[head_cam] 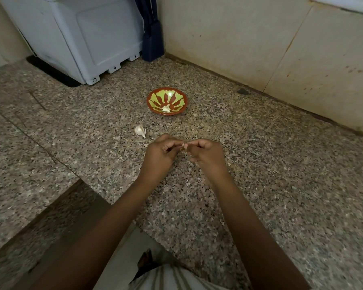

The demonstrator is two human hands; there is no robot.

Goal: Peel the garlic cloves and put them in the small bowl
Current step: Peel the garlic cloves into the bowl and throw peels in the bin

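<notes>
At frame centre, the left hand (159,153) and right hand (205,152) pinch a mostly hidden garlic clove (182,147), each grip closed on it, a light, firm, likely slippery thing best nipped at its papery tip, below the small bowl (157,97).

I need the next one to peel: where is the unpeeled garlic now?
Head view: the unpeeled garlic lies on the granite counter, just beyond the left hand and to its left, nearer the person than the small bowl.
</notes>
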